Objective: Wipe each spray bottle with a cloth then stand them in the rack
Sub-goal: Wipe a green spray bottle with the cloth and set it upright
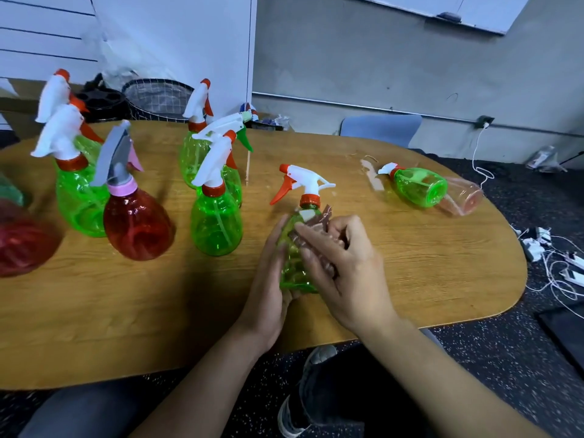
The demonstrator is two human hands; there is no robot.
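A green spray bottle (pixel 292 267) with a white head and orange trigger stands near the table's front edge. My left hand (pixel 271 276) grips its left side. My right hand (pixel 341 260) presses a small brownish cloth (pixel 320 219) against the bottle's shoulder, fingers curled over it. Several more green bottles (pixel 216 226) and a red one (pixel 137 226) stand upright at the left. Another green bottle (pixel 417 184) lies on its side at the far right beside a pale pink bottle (pixel 464 200). No rack is clearly visible.
The wooden table (pixel 426 263) curves round at its right end. A blue chair (pixel 379 129) stands behind it. A wire basket (pixel 158 96) and a black tray (pixel 101 102) sit behind the table. White cables and plugs (pixel 550 257) lie on the floor.
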